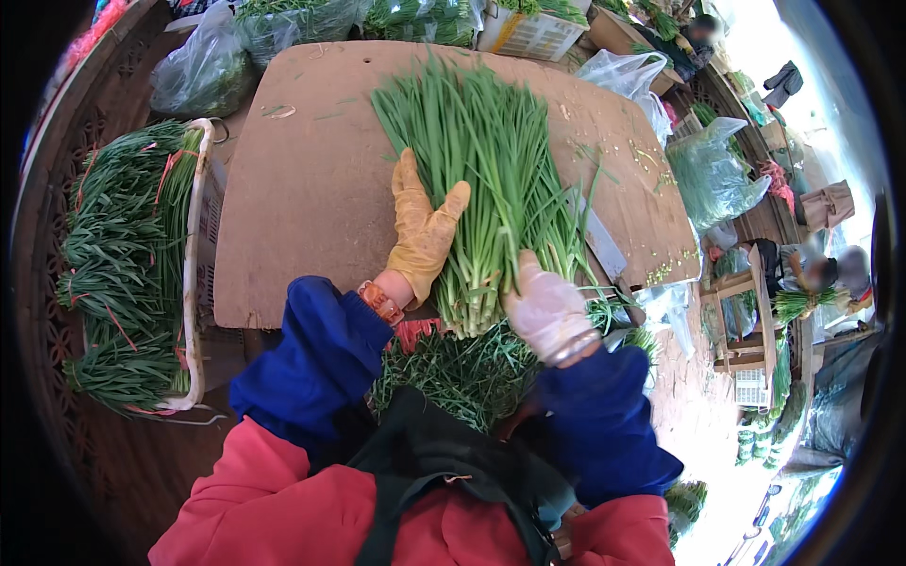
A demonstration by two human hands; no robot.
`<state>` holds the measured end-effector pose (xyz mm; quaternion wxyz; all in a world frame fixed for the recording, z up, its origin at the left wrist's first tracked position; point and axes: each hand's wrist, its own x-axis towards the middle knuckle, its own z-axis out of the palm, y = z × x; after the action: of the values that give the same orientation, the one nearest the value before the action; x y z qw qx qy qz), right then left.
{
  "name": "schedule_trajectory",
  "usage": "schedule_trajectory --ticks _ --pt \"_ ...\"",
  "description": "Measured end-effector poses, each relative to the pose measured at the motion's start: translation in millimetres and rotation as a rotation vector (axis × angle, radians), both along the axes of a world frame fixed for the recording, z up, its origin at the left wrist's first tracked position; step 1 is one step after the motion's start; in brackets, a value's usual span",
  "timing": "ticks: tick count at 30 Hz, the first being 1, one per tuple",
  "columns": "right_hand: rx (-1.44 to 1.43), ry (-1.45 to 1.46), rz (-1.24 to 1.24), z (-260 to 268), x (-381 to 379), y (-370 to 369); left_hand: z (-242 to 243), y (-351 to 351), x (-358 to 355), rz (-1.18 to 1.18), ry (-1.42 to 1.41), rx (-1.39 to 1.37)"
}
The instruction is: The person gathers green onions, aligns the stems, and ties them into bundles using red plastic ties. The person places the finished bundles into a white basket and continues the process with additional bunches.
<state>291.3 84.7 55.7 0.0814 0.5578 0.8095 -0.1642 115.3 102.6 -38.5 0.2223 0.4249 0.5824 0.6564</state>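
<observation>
A thick bunch of garlic chives (488, 163) lies on the brown wooden board (297, 191) before me, leaf tips away from me, pale stem ends at the near edge. My left hand (417, 233), in a yellow glove, rests along the bunch's left side. Its thumb is spread from the fingers and touches the stems. At the lower right of the stems is my right hand (545, 304) in a whitish glove, slightly blurred; its thumb points up the stems and its fingers are hidden. A wide-bladed knife (603, 244) lies right of the bunch, partly under leaves.
At left stands a white crate (198, 262) packed with tied chive bundles (120, 262). Loose green trimmings (460, 375) lie below the board's near edge. Plastic bags of greens (205, 78) line the far side; another bag (715, 170) is at right. People (814, 269) work farther right.
</observation>
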Motion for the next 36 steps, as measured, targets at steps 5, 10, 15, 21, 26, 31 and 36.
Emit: schedule_trajectory --ticks 5,10,15,21,26,31,36 --pt "-0.348 0.128 0.173 85 61 29 -13 8 -33 -0.015 -0.015 -0.015" --pt "-0.016 0.317 -0.258 20 146 154 23 23 -75 -0.002 -0.299 -0.071" --pt "-0.025 0.34 -0.482 -60 137 251 12 48 -104 -0.081 -0.5 -0.16" --pt "0.144 0.431 -0.279 -80 24 267 22 56 -97 -0.118 -0.476 -0.26" --pt "-0.16 0.573 -0.04 -64 -37 224 35 65 -61 -0.272 -0.635 -0.183" --pt "-0.505 1.098 -0.136 -39 -64 161 31 70 -34 -0.364 -0.772 -0.114" --pt "-0.421 1.27 -0.112 5 -50 93 41 50 -37 -0.751 -0.963 -0.1"
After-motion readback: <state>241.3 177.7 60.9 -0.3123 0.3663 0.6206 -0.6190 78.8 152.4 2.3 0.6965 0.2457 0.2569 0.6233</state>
